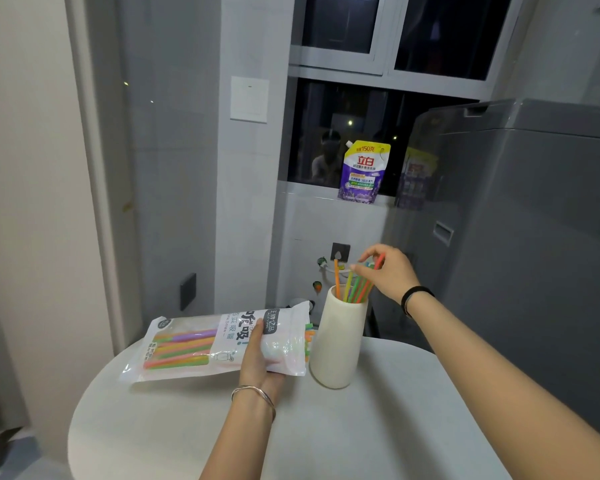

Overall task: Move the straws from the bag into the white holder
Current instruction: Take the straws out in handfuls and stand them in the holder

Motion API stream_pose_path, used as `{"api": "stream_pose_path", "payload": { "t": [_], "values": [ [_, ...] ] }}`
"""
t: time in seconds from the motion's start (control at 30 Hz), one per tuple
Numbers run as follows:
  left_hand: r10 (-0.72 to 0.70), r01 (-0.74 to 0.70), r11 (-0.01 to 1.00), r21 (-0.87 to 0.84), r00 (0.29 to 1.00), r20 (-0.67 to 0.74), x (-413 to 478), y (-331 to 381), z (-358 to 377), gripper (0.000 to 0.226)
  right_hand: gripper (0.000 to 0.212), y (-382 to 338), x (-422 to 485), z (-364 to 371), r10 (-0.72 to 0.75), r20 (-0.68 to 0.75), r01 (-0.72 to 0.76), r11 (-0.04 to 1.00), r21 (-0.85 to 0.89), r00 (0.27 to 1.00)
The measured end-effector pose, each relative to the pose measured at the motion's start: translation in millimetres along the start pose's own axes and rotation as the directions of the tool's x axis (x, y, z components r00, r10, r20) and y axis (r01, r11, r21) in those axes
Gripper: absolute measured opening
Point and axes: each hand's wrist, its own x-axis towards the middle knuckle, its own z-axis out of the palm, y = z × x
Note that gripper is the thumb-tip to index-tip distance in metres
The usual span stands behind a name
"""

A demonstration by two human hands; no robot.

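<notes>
A clear plastic bag (201, 344) of coloured straws lies flat on the round white table (378, 427), its open end facing right toward the white holder (338, 344). My left hand (260, 362) grips the bag near that open end. Several straw ends stick out of the bag beside the holder. The tall white holder stands upright with several coloured straws (355, 285) leaning in it. My right hand (387, 270) is above the holder, its fingertips pinched on the tops of those straws.
A grey washing machine (534, 237) stands close on the right behind the table. A purple detergent pouch (362, 174) sits on the window ledge. The tiled wall with outlets and a tap lies behind the holder. A door frame is at left.
</notes>
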Motion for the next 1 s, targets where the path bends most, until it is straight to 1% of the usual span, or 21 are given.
{"api": "stream_pose_path", "payload": {
  "t": [0.07,0.2,0.27,0.3,0.37,0.4,0.43,0.47,0.5,0.53,0.57,0.6,0.63,0.67,0.7,0.73,0.8,0.87,0.93,1.0],
  "values": [
    [-0.006,0.006,1.0,0.004,1.0,0.001,0,1,0,0.03,0.018,-1,-1,0,-0.039,-0.025,0.04,0.999,0.03,0.999],
    [-0.013,0.013,1.0,0.003,1.0,0.006,-2,0,-1,0.03,0.032,-7,-9,0,-0.021,-0.033,0.023,0.997,0.077,0.999],
    [-0.019,0.019,1.0,0.007,1.0,0.01,-3,0,0,0.033,0.029,-12,-16,1,-0.025,-0.111,0.038,0.992,0.12,0.994],
    [-0.02,0.02,1.0,0.008,1.0,0.012,-5,1,0,0.036,0.025,-16,-23,3,-0.027,-0.177,0.055,0.986,0.156,0.984],
    [-0.02,0.02,1.0,-0.003,1.0,0.013,-8,3,0,0.046,0.013,-26,-44,11,-0.003,-0.335,0.101,0.955,0.278,0.942],
    [-0.013,0.013,1.0,-0.004,1.0,0.016,-10,4,0,0.049,0.008,-31,-56,17,0.041,-0.398,0.12,0.921,0.37,0.917],
    [-0.003,0.003,1.0,0.001,1.0,0.023,-11,5,-1,0.051,0.006,-36,-70,25,0.103,-0.425,0.125,0.871,0.476,0.899],
    [0.005,-0.006,1.0,0.016,1.0,0.029,-13,5,-1,0.052,0.009,-41,-83,35,0.179,-0.413,0.109,0.805,0.584,0.893],
    [0.019,-0.021,0.999,0.039,0.999,0.031,-14,6,-2,0.052,0.012,-44,-97,46,0.261,-0.362,0.065,0.727,0.684,0.895],
    [0.043,-0.045,0.997,0.062,0.999,0.029,-16,4,-3,0.052,0.013,-46,-108,57,0.343,-0.275,-0.01,0.64,0.768,0.898],
    [0.08,-0.081,0.993,0.091,0.997,0.02,-18,3,-4,0.052,0.013,-46,-117,69,0.422,-0.15,-0.11,0.532,0.839,0.894],
    [0.132,-0.131,0.983,0.132,0.991,0.007,-21,0,-5,0.051,0.018,-47,-125,77,0.486,0.005,-0.22,0.386,0.896,0.874],
    [0.199,-0.194,0.963,0.188,0.98,-0.007,-25,-2,-7,0.048,0.027,-47,-131,84,0.516,0.161,-0.313,0.221,0.924,0.841],
    [0.265,-0.254,0.934,0.252,0.964,-0.01,-27,-5,-8,0.045,0.036,-46,-136,88,0.519,0.285,-0.377,0.078,0.923,0.806],
    [0.32,-0.302,0.898,0.32,0.948,-0.002,-30,-7,-10,0.041,0.042,-46,-140,90,0.507,0.367,-0.413,-0.024,0.91,0.78],
    [0.361,-0.339,0.859,0.384,0.933,0.017,-31,-9,-11,0.038,0.044,-44,-143,91,0.494,0.413,-0.429,-0.087,0.899,0.765],
    [0.413,-0.397,0.786,0.474,0.908,0.076,-32,-11,-11,0.029,0.046,-43,-147,94,0.482,0.433,-0.412,-0.156,0.898,0.762],
    [0.432,-0.435,0.727,0.532,0.891,0.137,-34,-12,-9,0.025,0.045,-45,-150,96,0.472,0.428,-0.381,-0.197,0.903,0.771],
    [0.441,-0.452,0.694,0.56,0.882,0.166,-36,-13,-8,0.027,0.04,-45,-153,98,0.494,0.421,-0.381,-0.184,0.906,0.761],
    [0.447,-0.444,0.702,0.557,0.883,0.14,-38,-12,-9,0.031,0.035,-44,-157,98,0.523,0.408,-0.403,-0.131,0.906,0.748]
  ]
}}
